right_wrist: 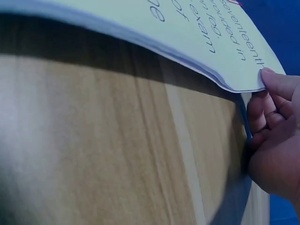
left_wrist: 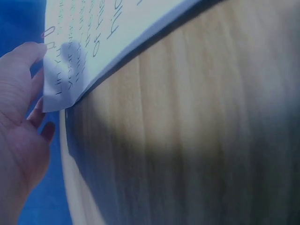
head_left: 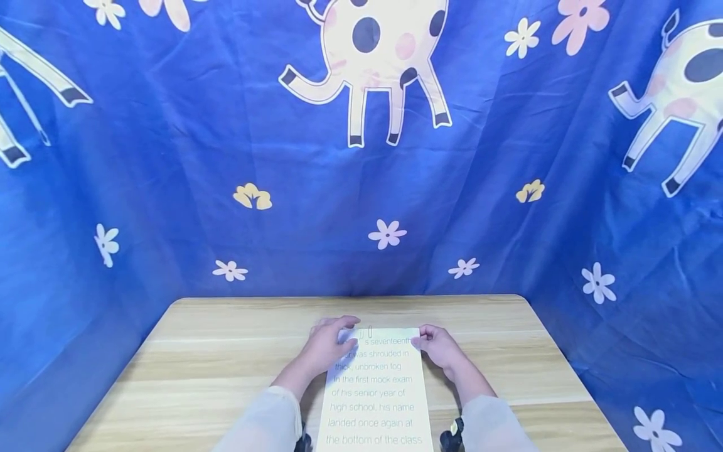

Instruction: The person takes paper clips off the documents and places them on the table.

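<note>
Surrounding the table's far, left and right sides, blue cloth [head_left: 305,251] printed with spotted animals [head_left: 390,44] and pale flowers [head_left: 398,234] is all that shows of the room. The table [head_left: 508,370] has light wood grain and rounded far corners; its near edge is out of view. Along its middle runs the stack of paper [head_left: 374,387], bearing large print, its top end towards the table's far edge and apparently raised. The left hand [head_left: 322,345] is at the stack's top left corner, thumb and forefinger apart; whether its other fingers grip the sheets, I cannot tell. The right hand [head_left: 443,348] pinches the top right corner, thumb above, fingers beneath. On the top edge sit a red clip [left_wrist: 48,32] and, just beside it near a left fingertip, a paler clip [left_wrist: 50,46]. The step in hand seems to be steadying that clipped edge; the next move probably calls for a firm right pinch and careful left fingertips.
</note>
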The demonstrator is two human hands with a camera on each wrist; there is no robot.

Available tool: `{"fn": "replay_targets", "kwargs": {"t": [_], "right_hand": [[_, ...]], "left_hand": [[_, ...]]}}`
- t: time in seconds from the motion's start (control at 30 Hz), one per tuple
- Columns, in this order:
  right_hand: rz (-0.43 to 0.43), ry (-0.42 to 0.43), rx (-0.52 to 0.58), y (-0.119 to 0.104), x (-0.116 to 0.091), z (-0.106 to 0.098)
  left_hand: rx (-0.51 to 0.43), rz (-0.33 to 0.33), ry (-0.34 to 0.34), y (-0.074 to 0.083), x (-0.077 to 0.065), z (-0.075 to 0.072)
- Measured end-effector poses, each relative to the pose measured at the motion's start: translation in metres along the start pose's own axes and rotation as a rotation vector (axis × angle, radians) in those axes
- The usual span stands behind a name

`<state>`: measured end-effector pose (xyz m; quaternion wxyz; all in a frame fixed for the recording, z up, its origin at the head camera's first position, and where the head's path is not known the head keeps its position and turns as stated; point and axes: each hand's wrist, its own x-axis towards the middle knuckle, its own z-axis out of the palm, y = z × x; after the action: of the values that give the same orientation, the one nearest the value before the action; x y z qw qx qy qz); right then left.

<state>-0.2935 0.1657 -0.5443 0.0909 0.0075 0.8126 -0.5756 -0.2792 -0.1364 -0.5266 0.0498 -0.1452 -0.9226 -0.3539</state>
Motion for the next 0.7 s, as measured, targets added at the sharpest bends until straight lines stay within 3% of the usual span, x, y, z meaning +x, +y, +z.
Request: {"fn": "replay_targets", "kwargs": {"t": [0.47,0.7], "right_hand": [[-0.02,0.023,0.248,0.012,-0.003,0.003],[-0.042,-0.025,0.335,0.016,-0.001,0.004]], "left_hand": [[-0.013,0.017,0.012,0.005,0.003,0.009],[-0.05,-0.005,0.03,0.003,0.004,0.012]]}}
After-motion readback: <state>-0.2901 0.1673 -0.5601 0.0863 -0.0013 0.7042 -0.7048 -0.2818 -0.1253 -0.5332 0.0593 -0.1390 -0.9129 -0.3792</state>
